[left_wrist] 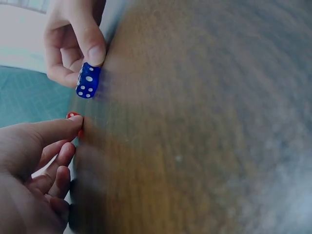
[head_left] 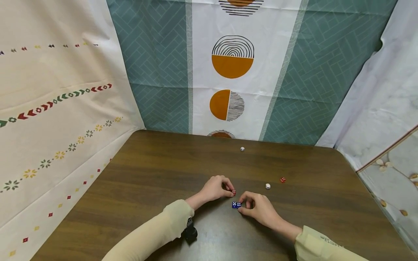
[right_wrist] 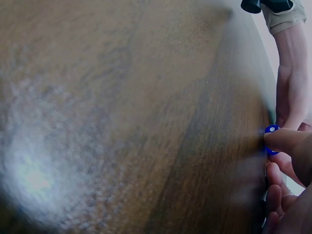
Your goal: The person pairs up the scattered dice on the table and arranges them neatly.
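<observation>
In the head view my left hand (head_left: 214, 188) pinches a red die (head_left: 233, 192) between thumb and fingers, just above or on the table; I cannot tell which. My right hand (head_left: 260, 208) holds the right one of two blue dice (head_left: 234, 204) between thumb and fingertip. These two dice sit side by side, touching or nearly so, slightly nearer me than the red die. The left wrist view shows the blue dice (left_wrist: 88, 82) under the right thumb, with the red die (left_wrist: 73, 115) mostly covered by the left fingers. In the right wrist view the thumb partly hides a blue die (right_wrist: 272, 129).
Beyond my right hand lie a white die (head_left: 267, 186) and another red die (head_left: 283, 179). A further white die (head_left: 242, 148) is near the far edge of the brown wooden table (head_left: 169, 156). Patterned cloths (head_left: 156, 72) hang along the table's far side and flanks.
</observation>
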Tool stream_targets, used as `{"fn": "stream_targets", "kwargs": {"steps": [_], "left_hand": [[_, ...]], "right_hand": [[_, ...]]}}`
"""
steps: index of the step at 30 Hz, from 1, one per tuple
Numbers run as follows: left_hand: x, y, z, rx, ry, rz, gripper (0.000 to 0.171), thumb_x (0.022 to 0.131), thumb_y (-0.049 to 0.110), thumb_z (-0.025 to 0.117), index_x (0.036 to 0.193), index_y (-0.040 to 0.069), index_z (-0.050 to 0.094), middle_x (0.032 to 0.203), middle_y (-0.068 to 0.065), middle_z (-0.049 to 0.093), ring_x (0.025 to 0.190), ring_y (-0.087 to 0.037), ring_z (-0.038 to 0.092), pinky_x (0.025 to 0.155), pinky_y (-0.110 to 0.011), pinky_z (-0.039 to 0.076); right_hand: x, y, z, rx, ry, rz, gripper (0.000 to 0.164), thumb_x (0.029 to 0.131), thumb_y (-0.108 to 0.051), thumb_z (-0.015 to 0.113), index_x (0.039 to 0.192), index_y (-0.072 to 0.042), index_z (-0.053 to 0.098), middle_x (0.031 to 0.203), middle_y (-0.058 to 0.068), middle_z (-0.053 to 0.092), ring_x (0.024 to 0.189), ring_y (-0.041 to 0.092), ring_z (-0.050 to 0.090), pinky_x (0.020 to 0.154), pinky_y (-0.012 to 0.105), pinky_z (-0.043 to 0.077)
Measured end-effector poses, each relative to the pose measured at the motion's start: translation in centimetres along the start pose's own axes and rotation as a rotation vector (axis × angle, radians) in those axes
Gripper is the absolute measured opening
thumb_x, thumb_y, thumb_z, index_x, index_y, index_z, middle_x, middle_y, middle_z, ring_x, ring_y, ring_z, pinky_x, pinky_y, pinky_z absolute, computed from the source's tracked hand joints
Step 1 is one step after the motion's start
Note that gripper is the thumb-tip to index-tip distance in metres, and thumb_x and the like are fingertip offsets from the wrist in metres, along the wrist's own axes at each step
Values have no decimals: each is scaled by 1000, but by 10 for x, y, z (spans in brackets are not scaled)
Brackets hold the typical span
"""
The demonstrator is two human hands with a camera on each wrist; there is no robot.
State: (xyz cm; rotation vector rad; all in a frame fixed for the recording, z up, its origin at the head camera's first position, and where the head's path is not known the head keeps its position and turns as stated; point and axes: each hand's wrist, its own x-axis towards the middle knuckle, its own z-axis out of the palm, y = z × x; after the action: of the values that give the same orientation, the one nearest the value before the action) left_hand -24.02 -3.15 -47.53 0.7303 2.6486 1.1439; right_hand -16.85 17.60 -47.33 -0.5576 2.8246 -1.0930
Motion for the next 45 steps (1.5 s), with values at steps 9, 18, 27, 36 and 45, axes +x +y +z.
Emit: {"fn": "stream_targets", "kwargs": {"steps": [9, 18, 27, 36, 45], "left_hand": [[1, 0, 0, -18, -1, 1, 10, 80, 21, 83, 86, 16, 77, 85, 2, 68, 77, -5, 56, 70, -20, 44], [1, 0, 0, -29, -8, 12, 10, 80, 20, 83, 87, 16, 77, 86, 2, 67, 76, -5, 55, 70, -21, 44], [-1, -4, 4, -25, -12, 30, 11, 80, 21, 83, 88, 17, 77, 86, 2, 67, 77, -4, 56, 70, -19, 43], [1, -2, 0, -27, -11, 40, 10, 79, 19, 83, 87, 15, 77, 85, 1, 67, 75, -5, 54, 68, -20, 43], [3, -5, 1, -21, -11, 37, 11, 79, 20, 83, 87, 16, 77, 85, 2, 67, 75, -3, 54, 69, -19, 43]], "right_hand": [[0, 2, 1, 0, 10, -2, 17, 81, -21, 81, 91, -23, 67, 68, -10, 54, 54, -2, 42, 51, 18, 35], [-1, 2, 2, -3, 16, 9, 18, 81, -21, 81, 91, -24, 67, 69, -10, 54, 54, -2, 42, 51, 18, 35], [-4, 3, 4, -1, 23, -1, 19, 80, -20, 81, 90, -23, 66, 68, -11, 54, 55, -2, 42, 52, 18, 36], [-1, 2, 3, -4, 25, 0, 19, 80, -21, 82, 90, -24, 66, 68, -11, 54, 54, -2, 41, 51, 18, 35], [0, 2, 2, -15, 14, 3, 19, 80, -21, 81, 91, -24, 66, 68, -11, 54, 54, -2, 42, 52, 18, 35]]}}
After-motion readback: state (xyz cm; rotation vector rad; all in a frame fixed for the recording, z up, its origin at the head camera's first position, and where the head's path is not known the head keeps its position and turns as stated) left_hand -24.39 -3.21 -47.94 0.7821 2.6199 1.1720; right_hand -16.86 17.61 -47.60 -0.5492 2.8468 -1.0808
